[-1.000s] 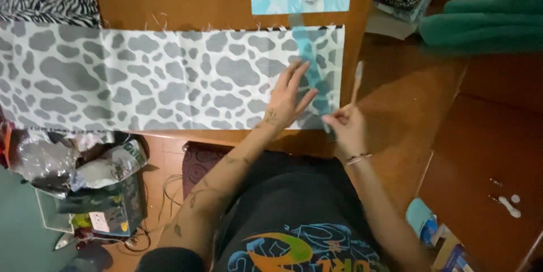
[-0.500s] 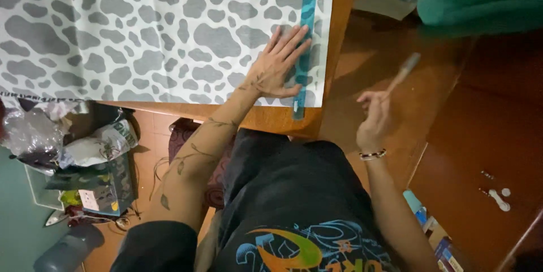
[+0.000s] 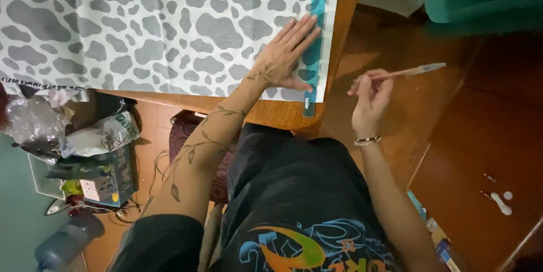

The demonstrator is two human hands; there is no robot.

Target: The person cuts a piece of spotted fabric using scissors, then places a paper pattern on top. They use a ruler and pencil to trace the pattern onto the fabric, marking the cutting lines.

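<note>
Fabric [image 3: 147, 34] runs past frame, hands [image 3: 288, 57] covering ruler [image 3: 317, 40].

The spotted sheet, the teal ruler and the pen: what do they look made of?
Spotted sheet: woven fabric, matte; frayed threads along its top edge. Teal ruler: likely translucent plastic; the pattern shows through it. Pen in the right hand: seemingly clear plastic, slightly glossy.

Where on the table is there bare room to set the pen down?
Little. The spotted fabric covers most of the table, with the left hand pressing the teal ruler near its right end. Bare wood shows in a strip along the near edge below the fabric, and along the far edge. The right hand holds the pen off the table's right side.
</note>
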